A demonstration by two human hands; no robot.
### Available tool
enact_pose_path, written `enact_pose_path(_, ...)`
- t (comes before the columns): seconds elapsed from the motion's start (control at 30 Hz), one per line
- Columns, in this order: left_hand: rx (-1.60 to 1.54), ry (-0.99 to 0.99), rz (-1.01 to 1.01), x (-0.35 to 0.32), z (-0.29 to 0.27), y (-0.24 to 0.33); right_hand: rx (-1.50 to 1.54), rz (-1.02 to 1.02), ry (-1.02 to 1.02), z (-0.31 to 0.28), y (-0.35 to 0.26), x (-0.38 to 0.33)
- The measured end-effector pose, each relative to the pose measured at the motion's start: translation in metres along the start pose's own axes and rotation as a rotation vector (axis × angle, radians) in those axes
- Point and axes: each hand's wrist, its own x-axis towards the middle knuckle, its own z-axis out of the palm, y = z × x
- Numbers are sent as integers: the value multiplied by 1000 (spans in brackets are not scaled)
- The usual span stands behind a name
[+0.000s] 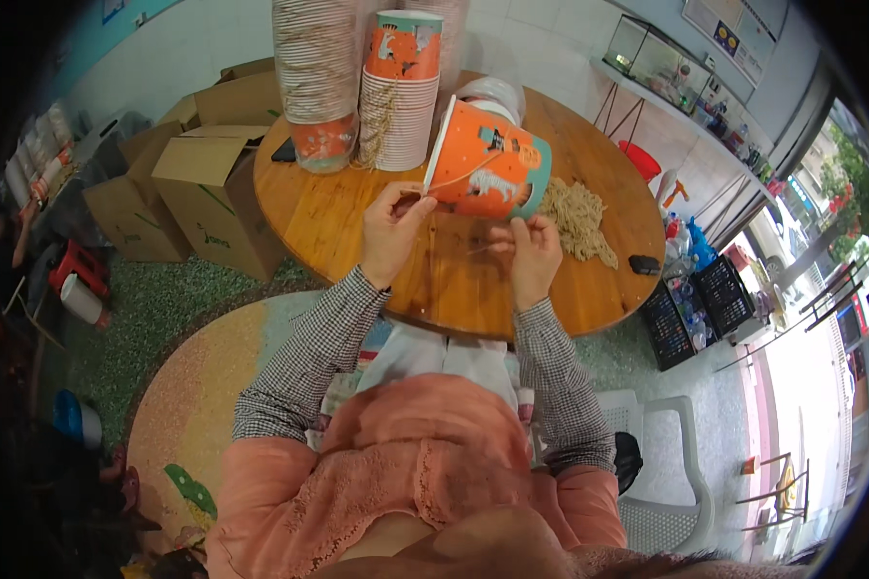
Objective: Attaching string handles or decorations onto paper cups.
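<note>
While both hands work over the round wooden table (338,207), the risks run from big items down to small. Tall stacks of paper cups (401,111) stand at the far side, one beside a second ribbed stack (316,72); both look top-heavy, so a bump from the tilted cup or an elbow could likely topple them onto the tabletop or the cardboard boxes (208,179) at the left.

Orange paper cup (488,164) lies tipped on its side in the air just above the table, rim toward the left, between the two hands. Left hand (391,232) pinches the rim edge with thumb and forefinger, other fingers curled. Grip looks thin; a tug could dent the rim or let the cup roll off toward the stacks.

Right hand (533,256) sits under the cup's base end, fingertips pressed together on what looks like a thin string (459,179) running across the cup wall; exact hold too small to tell. Pulling hard could snap the string or tear the paper where it attaches.

Heap of loose strings (579,222) lies just right of the right hand; a sleeve could drag strands off the edge. Small dark object (644,263) sits near the rim, could get knocked down.
</note>
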Motion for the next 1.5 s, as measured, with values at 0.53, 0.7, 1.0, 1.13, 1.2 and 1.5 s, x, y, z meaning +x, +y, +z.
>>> enact_pose_path(0.53,1009,-259,107,21,-99,-134,-738,-677,-214,176,-33,333)
enact_pose_path(0.7,1112,-333,93,23,-86,-124,-792,-844,-403,200,-18,362)
enact_pose_path(1.0,1171,-333,66,25,-86,-122,-1045,-770,-442,229,2,377)
enact_pose_path(1.13,1174,-338,63,25,-85,-120,-1094,-766,-480,236,6,377)
enact_pose_path(1.2,1168,-333,73,24,-86,-120,-1190,-655,-478,243,3,364)
enact_pose_path(1.5,1132,-392,-20,27,-80,-116,-1099,-676,-532,227,30,370)
